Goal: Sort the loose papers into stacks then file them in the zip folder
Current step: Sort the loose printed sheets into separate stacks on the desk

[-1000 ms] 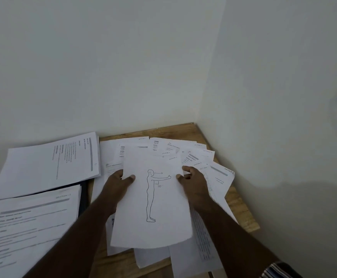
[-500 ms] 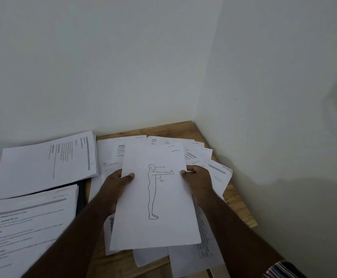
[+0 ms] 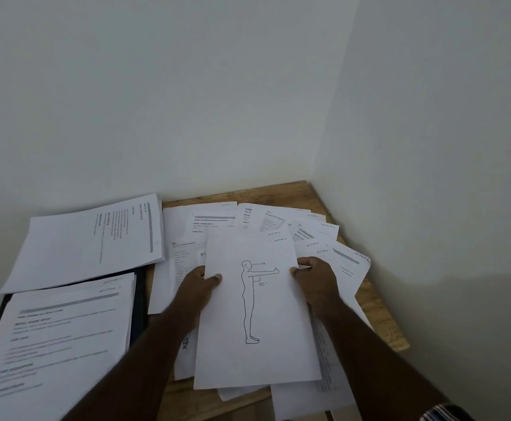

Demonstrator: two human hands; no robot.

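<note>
Against the corner where two pale walls (image 3: pixel 217 101) meet, a wooden desk (image 3: pixel 378 323) carries everything, its far right corner bare and the rest mostly papered over. Along the desk's left edge lie two sorted stacks: a near stack (image 3: pixel 56 338) with printed headings, resting on a dark folder (image 3: pixel 140 302) whose edge shows along its right side, and a far stack (image 3: pixel 90 241) turned sideways, just beyond it and overlapping its far edge. Across the middle and right of the desk the loose papers (image 3: pixel 324 238) lie fanned, overlapping one another up toward the far right corner, several with handwritten section labels too small to read surely. Above this spread both hands hold one sheet (image 3: pixel 257 354), printed with an outline of a standing figure, arm straight out, marked 90°. The left hand (image 3: pixel 198 287) pinches the sheet's left edge, thumb curled over the front and fingers hidden behind. The right hand (image 3: pixel 315 276) grips the right edge likewise, fingertips curled onto the paper. A striped sleeve (image 3: pixel 439 413) shows at the bottom right.
</note>
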